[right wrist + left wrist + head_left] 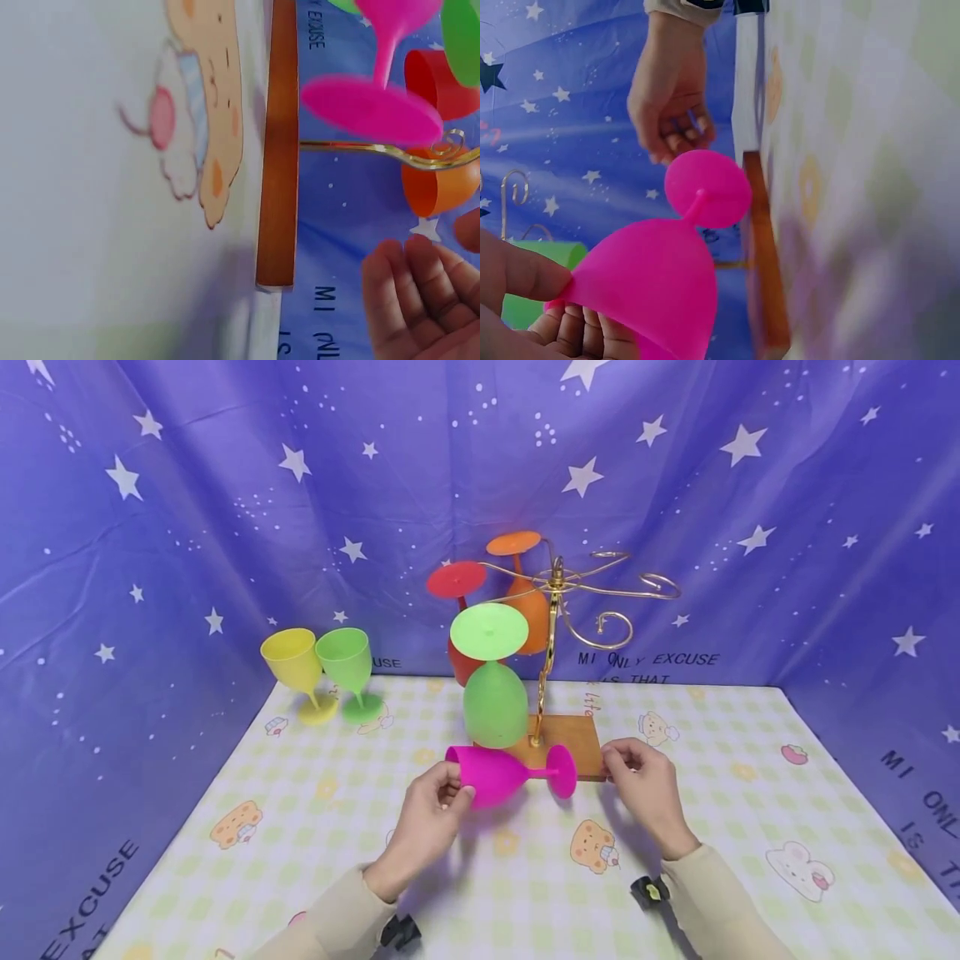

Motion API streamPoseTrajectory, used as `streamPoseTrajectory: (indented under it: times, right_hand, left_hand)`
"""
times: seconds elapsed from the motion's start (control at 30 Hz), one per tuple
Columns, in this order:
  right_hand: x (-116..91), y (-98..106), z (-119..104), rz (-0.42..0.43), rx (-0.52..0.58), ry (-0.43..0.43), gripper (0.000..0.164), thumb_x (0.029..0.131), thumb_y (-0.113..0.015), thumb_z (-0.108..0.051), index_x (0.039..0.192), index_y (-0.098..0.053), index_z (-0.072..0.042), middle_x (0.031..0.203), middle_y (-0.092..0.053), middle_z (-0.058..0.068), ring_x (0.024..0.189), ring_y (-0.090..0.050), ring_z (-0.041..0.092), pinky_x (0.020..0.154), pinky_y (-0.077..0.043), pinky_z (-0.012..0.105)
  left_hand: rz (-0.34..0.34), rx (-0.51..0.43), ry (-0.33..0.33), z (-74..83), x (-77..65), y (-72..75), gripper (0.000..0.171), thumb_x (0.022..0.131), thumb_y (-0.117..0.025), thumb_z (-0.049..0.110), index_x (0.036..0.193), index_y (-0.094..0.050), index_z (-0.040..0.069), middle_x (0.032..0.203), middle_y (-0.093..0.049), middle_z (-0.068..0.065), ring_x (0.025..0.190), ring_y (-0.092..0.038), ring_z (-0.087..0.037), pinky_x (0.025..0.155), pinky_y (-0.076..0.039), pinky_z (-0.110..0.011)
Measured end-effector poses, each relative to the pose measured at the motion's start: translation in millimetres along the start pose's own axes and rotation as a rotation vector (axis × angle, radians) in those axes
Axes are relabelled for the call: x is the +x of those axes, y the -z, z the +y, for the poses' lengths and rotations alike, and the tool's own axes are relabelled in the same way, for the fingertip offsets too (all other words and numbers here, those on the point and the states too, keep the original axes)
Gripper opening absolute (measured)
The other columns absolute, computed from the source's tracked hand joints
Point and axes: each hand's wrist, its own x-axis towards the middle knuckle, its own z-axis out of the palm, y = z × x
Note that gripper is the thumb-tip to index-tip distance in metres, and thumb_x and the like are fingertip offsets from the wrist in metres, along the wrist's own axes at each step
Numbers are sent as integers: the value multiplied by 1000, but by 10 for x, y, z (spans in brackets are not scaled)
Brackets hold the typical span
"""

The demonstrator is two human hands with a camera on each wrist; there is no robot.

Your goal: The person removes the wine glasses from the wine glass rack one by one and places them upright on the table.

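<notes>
My left hand [429, 817] pinches the rim of a magenta plastic goblet [491, 777], thumb outside and fingers inside the bowl. The goblet lies on its side in the air, its foot pointing right, in front of a gold wire glass rack [551, 639] on a wooden base [573, 745]. Close by the base's right corner is my right hand [648, 785], fingers loosely curled and holding nothing; the right wrist view shows its fingers [431, 281] with a bare palm. Upside down on the rack hang a green goblet [495, 706], a red goblet [457, 580] and an orange goblet [529, 610].
A yellow goblet [291, 662] and a second green goblet [347, 658] stand upright at the table's back left. Curled wire arms [660, 585] without goblets reach out to the right. Behind the checked tablecloth [330, 843] hangs a blue starry curtain [247, 527].
</notes>
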Motion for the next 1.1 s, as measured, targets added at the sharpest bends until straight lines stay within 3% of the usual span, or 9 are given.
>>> streamPoseTrajectory:
  times: [0.13,0.4,0.67,0.83,1.1]
  right_hand:
    - [105,-29,44,-14,-53,-43,17,93,-60,-19,94,-69,-5,79,-67,9,68,-61,21,57,-48,22]
    - [223,-73,136,-146,-110,-162,24,92,-59,-21,102,-66,0,89,-66,12,72,-60,19,65,-50,29]
    - [300,-86,152,-283,-118,-305,50,92,-58,-33,124,-53,5,109,-60,19,90,-59,27,74,-48,35]
    - [338,-129,183,-306,-83,-367,58,91,-59,-34,129,-47,8,115,-56,21,100,-54,30,84,-46,40]
    - [383,-193,209,-327,-67,-416,59,89,-63,-26,132,-44,10,118,-54,23,96,-56,29,82,-48,39]
  left_hand:
    - [37,70,-54,5,25,180,11,87,-59,-5,86,-57,5,79,-56,-3,71,-53,-15,62,-46,-24]
    - [95,243,-98,76,92,539,13,84,-59,-7,83,-56,6,70,-53,0,63,-50,-14,57,-44,-23]
    - [136,358,-141,177,205,856,9,82,-59,-6,83,-56,3,71,-54,-3,64,-50,-16,58,-44,-25]
    - [141,449,-188,184,299,1036,9,83,-57,-5,82,-56,5,69,-52,-3,62,-47,-16,57,-41,-26]
    - [165,602,-263,189,444,1288,9,81,-54,-5,77,-53,4,66,-45,-4,60,-41,-18,58,-36,-30]
